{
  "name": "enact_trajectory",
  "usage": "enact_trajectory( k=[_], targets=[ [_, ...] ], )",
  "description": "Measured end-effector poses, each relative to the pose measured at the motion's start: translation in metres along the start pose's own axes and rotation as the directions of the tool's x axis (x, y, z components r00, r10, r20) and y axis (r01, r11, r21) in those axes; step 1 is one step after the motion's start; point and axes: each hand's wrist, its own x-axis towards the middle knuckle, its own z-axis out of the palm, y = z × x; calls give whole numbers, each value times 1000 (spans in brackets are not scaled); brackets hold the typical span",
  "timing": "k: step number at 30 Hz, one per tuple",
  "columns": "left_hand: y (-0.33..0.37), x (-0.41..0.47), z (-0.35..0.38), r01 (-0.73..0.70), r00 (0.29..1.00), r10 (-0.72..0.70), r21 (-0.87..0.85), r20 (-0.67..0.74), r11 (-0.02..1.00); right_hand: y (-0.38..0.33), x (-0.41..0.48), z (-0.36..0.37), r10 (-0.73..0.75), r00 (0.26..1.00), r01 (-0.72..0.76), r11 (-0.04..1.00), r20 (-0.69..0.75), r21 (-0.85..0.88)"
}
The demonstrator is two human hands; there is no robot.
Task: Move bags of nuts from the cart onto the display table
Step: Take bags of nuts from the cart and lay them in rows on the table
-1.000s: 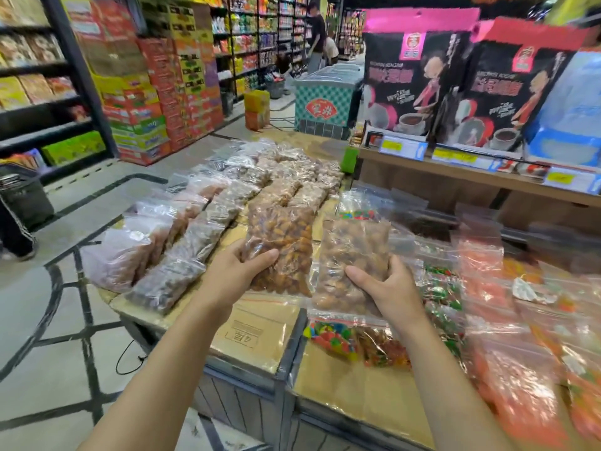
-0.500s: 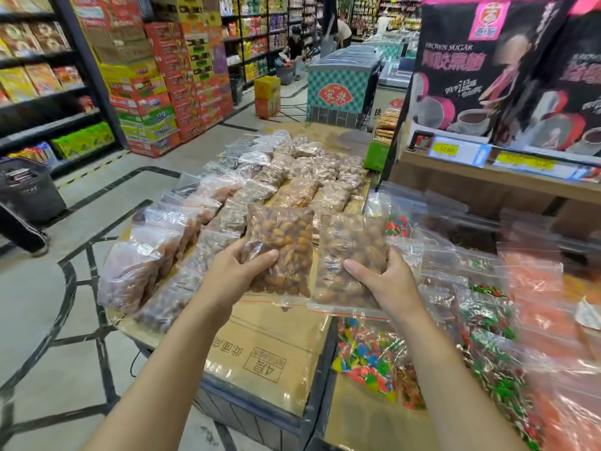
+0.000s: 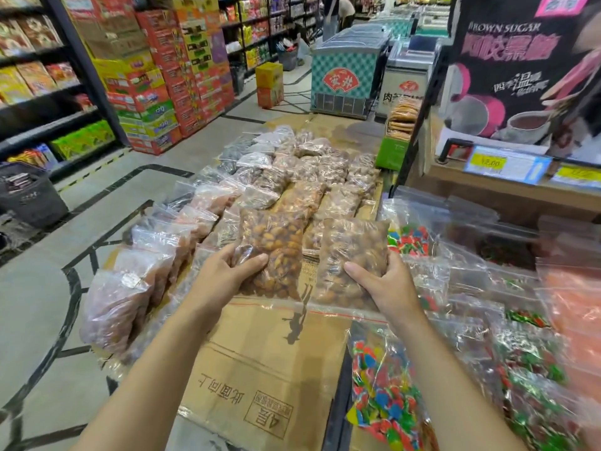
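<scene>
My left hand [image 3: 224, 271] grips a clear zip bag of dark glazed nuts [image 3: 276, 245] by its lower left side. My right hand [image 3: 387, 284] holds a second clear bag of paler brown nuts [image 3: 351, 252] by its lower right edge. Both bags hover side by side just above the display table [image 3: 260, 369], which is covered in flattened cardboard. Beyond them, rows of several more nut bags [image 3: 312, 177] lie on the table. The cart is out of view.
Bags of colourful wrapped candy [image 3: 383, 385] and orange snacks [image 3: 572, 307] fill the adjoining table on the right. A wooden shelf with price tags [image 3: 507, 164] and brown sugar packs stands behind them. Stacked cartons [image 3: 156, 92], a dark basket [image 3: 29, 196] and freezers [image 3: 348, 73] line the aisle.
Both hands have carried their bags forward over the cardboard-covered table, and the view has closed in on it. The grips on the two bags are unchanged.
</scene>
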Motion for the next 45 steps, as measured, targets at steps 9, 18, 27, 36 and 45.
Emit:
enact_trajectory(
  k=[9, 18, 27, 36, 45],
  targets=[
    [-16, 66, -20, 23, 991, -35, 92, 128, 996, 7, 15, 40, 53, 990, -69, 990, -131, -120],
    [-58, 138, -42, 87, 958, -118, 129, 261, 988, 34, 31, 92, 173, 940, -204, 976, -293, -77],
    [-101, 184, -40, 71, 961, -142, 286, 237, 956, 63, 71, 123, 259, 923, -321, 926, -284, -200],
    [-123, 202, -33, 122, 945, -204, 304, 255, 945, 87, 103, 139, 318, 903, -401, 865, -288, -302],
    [-132, 214, -27, 134, 941, -250, 428, 227, 894, 103, 107, 135, 374, 865, -479, 813, -334, -330]
  ],
)
